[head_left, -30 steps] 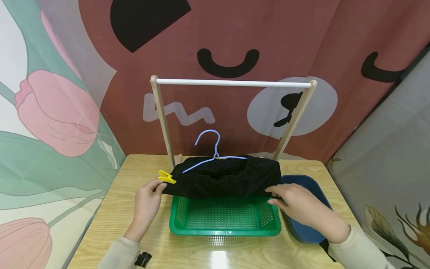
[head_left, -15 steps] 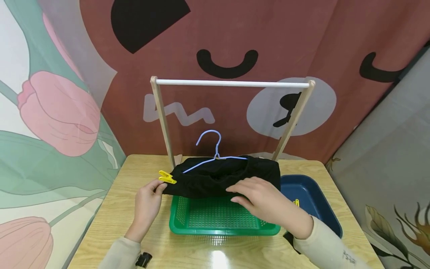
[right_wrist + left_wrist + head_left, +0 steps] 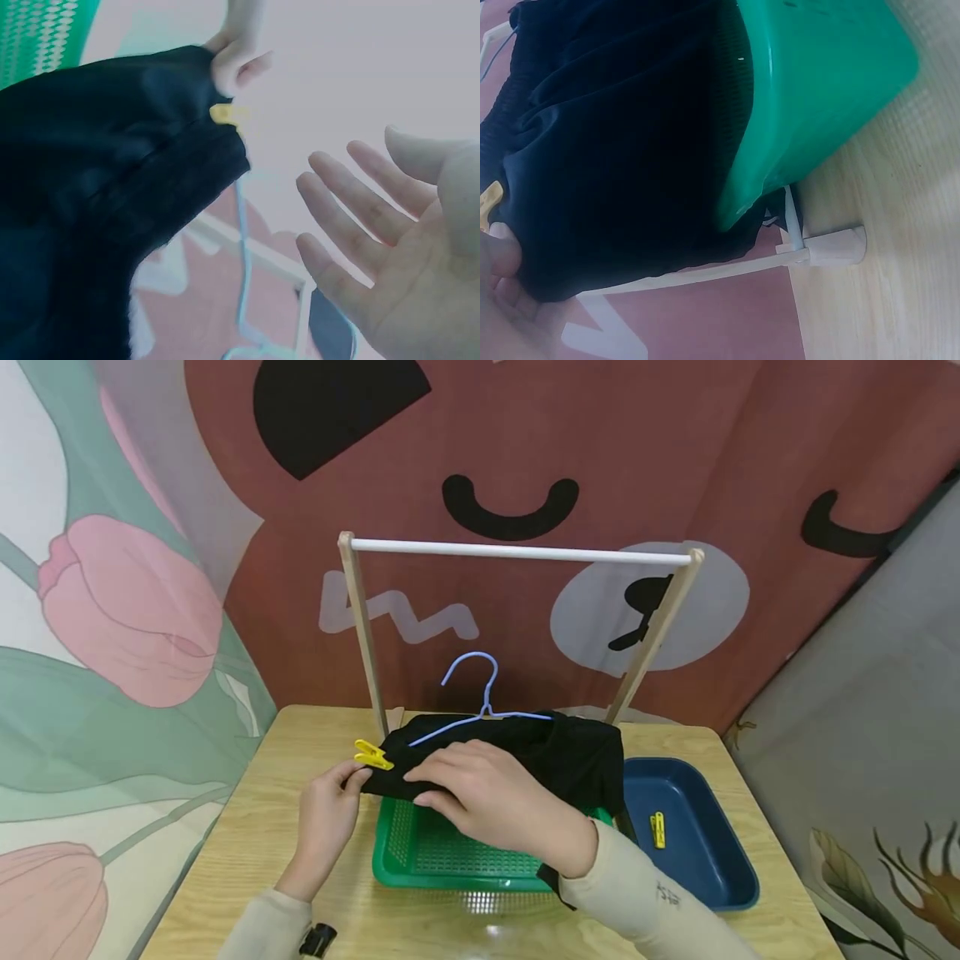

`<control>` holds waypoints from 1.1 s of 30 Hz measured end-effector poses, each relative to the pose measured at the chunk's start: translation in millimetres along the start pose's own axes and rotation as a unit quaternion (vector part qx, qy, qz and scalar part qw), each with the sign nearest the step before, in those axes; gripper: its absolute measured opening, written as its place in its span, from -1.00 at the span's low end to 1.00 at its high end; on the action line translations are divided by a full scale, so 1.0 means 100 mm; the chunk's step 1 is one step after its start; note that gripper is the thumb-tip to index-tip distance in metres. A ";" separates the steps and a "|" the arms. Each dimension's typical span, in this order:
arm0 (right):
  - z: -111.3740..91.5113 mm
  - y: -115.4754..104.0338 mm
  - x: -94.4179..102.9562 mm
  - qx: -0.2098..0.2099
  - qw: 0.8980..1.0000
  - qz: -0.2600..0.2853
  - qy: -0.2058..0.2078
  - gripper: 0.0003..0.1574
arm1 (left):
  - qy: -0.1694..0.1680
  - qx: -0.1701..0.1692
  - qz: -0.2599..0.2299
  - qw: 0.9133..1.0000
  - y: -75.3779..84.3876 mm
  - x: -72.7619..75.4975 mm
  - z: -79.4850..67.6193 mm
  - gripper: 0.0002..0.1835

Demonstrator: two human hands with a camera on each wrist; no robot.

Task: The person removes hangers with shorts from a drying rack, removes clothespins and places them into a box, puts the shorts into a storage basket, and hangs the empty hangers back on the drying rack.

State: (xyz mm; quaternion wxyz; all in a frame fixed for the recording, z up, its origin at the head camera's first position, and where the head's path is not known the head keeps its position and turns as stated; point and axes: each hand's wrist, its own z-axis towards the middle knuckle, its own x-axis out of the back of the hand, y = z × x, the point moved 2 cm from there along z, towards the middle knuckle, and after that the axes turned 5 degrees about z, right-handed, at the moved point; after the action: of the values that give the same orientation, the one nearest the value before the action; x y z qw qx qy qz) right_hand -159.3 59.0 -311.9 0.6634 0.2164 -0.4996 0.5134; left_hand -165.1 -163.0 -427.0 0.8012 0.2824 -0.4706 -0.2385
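Cloth [image 3: 588,760] lies over the far part of the basket [image 3: 450,882], hanger [image 3: 487,700] at its top; my left hand [image 3: 328,810] pinches its corner beside the clip [image 3: 372,755], presumably steadying it, while my right hand [image 3: 487,797], fingers spread, holds nothing.

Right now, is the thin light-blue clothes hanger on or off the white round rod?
Off: in the head view, the hanger sits low, its hook below the rod with a clear gap between.

the black cloth [image 3: 630,165] looks matt, the basket [image 3: 817,97] plastic.
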 end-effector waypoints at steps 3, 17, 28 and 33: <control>0.15 -0.05 -0.04 0.005 1.000 -0.027 0.001 -0.66 | -0.002 -0.004 -0.003 1.000 -0.01 0.00 0.00 -0.92; 0.56 -0.08 -0.31 -0.027 0.988 -0.146 -0.049 -0.42 | -0.011 -0.004 -0.015 1.000 0.00 0.01 0.01 -0.91; 0.74 -0.04 -0.49 -0.045 0.982 -0.181 -0.035 -0.54 | 0.006 -0.024 0.000 1.000 0.00 0.01 0.03 -0.91; 0.78 -0.01 -0.55 -0.063 0.983 -0.174 -0.015 -0.80 | 0.001 -0.007 -0.005 1.000 0.00 0.02 0.02 -0.89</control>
State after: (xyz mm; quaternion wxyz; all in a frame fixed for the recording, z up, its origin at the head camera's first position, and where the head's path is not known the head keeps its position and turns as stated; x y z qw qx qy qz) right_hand -191.2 -29.6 -328.2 0.7473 0.2655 -0.4951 0.3547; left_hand -166.4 -164.4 -424.8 0.8028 0.2790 -0.4664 -0.2452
